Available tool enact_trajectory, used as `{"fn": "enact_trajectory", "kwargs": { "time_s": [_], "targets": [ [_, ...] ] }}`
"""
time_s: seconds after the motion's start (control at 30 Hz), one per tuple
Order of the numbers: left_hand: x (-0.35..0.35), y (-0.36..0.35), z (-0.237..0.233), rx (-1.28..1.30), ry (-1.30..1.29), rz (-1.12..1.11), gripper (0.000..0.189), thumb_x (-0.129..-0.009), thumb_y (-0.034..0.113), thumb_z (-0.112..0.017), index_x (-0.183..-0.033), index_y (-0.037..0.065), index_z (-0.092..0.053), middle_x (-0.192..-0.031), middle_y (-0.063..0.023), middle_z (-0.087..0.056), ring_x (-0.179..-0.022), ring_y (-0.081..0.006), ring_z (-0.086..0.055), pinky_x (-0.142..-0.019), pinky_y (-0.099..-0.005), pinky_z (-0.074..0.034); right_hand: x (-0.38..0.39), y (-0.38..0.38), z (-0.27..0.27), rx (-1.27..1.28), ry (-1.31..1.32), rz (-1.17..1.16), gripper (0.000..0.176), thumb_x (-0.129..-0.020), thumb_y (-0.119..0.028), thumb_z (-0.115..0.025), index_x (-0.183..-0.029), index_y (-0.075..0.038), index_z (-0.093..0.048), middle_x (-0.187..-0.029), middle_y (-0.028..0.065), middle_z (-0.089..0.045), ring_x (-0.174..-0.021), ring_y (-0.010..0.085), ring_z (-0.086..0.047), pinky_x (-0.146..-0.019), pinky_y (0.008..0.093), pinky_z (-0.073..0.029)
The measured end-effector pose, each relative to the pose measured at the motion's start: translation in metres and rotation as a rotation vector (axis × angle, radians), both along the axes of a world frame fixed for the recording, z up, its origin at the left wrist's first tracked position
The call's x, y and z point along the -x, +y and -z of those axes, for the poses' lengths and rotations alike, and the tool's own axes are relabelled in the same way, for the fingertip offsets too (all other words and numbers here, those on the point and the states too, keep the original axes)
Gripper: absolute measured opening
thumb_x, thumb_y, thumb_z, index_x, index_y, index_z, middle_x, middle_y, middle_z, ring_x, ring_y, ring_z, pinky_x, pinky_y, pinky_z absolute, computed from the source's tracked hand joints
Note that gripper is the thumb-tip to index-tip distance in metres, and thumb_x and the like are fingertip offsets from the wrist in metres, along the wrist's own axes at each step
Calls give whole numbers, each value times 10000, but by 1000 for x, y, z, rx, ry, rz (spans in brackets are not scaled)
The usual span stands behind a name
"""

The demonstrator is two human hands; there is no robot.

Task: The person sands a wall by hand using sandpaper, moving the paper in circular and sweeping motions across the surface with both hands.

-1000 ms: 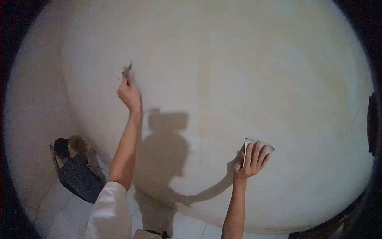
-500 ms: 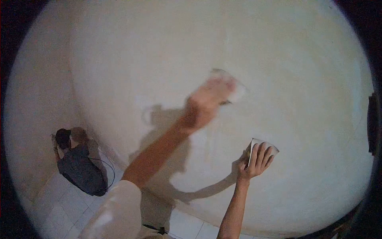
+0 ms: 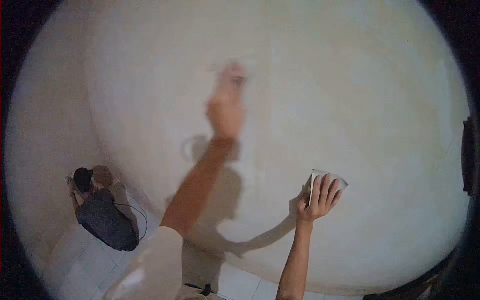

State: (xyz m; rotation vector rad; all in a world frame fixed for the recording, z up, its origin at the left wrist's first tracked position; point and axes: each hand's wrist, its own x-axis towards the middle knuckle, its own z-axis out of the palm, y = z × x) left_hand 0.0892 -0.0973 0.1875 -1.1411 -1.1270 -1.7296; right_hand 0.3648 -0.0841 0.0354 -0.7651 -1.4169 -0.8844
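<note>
Smeared by motion, my left hand (image 3: 229,102) is at the wall (image 3: 350,100), its arm in a pale sleeve. A blurred pale sheet, apparently sandpaper (image 3: 248,64), shows faintly around its fingertips. Lower and to the right, my right hand (image 3: 320,200) presses a folded, whitish sheet of sandpaper (image 3: 317,176) against the same wall. Its fingers lie over the sheet, with the thumb at the left edge. The sheet's corners stick out above and to the right of the fingers.
At the lower left a co-worker (image 3: 105,217) in a dark cap and dark shirt is low by the side wall, one hand raised to it. A thin dark cable (image 3: 146,220) loops beside them. Pale floor tiles (image 3: 240,282) run below. A dark object (image 3: 467,155) stands at the right edge.
My left hand has swung up and to the left across the wall. The right hand stays nearly in place with its sheet. The co-worker appears slightly shifted as the view moves.
</note>
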Motion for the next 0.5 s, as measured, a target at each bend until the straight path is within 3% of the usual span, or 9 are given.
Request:
{"fn": "enact_trajectory", "kwargs": {
  "time_s": [0.03, 0.07, 0.13, 0.23, 0.4, 0.43, 0.47, 0.5],
  "targets": [
    [-26, 2, -4, 95, 163, -11, 452, -849, 82, -520, -1298, 134, -529, -1297, -109, -549, -1162, -296, -546, -929, -374, -485, -1, 0, 0, 3, -8, 7, 350, -913, -324, -533, -1152, -98, -653, -1285, 110, -580, -1287, 349, -447, -1111, 525, -229],
    [-56, -4, -6, 107, 337, 90, 443, -840, 60, -508, -1282, 87, -534, -1272, -124, -565, -1174, -303, -541, -956, -379, -466, -2, 0, 1, 5, -11, 5, 350, -913, -324, -533, -1152, -98, -653, -1285, 110, -580, -1287, 349, -447, -1111, 525, -229],
    [-108, -20, -8, 96, 567, 223, 478, -803, 100, -600, -1277, 87, -548, -1205, -109, -616, -1128, -274, -585, -966, -372, -470, -3, -1, 2, 29, -24, 13, 340, -911, -306, -537, -1153, -97, -652, -1293, 112, -574, -1292, 348, -441, -1113, 521, -227],
    [-128, -21, -5, 97, 695, 318, 488, -811, 86, -575, -1297, 92, -537, -1278, -112, -570, -1201, -263, -532, -1015, -387, -434, -3, -5, -1, 29, -35, -24, 315, -896, -262, -567, -1150, -97, -654, -1291, 117, -575, -1291, 348, -441, -1113, 517, -229],
    [-49, -7, 6, 91, 627, 212, 474, -816, 55, -546, -1289, 77, -533, -1244, -101, -595, -1199, -273, -532, -1030, -382, -417, -2, 4, 2, 4, -11, 4, 435, -968, -391, -388, -1147, -99, -656, -1281, 118, -581, -1277, 353, -457, -1112, 521, -225],
    [-17, 1, 15, 157, 525, 49, 466, -816, 11, -533, -1275, 89, -547, -1239, -105, -596, -1173, -287, -549, -1009, -382, -434, -2, 5, 4, -10, -1, -27, 493, -980, -428, -327, -1141, -100, -659, -1276, 116, -586, -1271, 353, -464, -1113, 521, -224],
    [16, -1, 20, 82, 378, 140, 448, -824, -14, -517, -1258, 92, -557, -1246, -103, -593, -1166, -299, -550, -973, -379, -463, -3, 5, 5, -4, 0, -29, 493, -980, -428, -327, -1141, -100, -659, -1276, 116, -586, -1271, 353, -464, -1113, 521, -224],
    [48, -9, 26, 67, 284, 25, 413, -832, -23, -496, -1225, 76, -572, -1236, -114, -598, -1131, -308, -575, -946, -371, -484, -4, 4, 6, 40, -6, 19, 552, -982, -459, -270, -1140, -100, -660, -1271, 116, -589, -1266, 356, -468, -1112, 522, -223]
  ]
}}
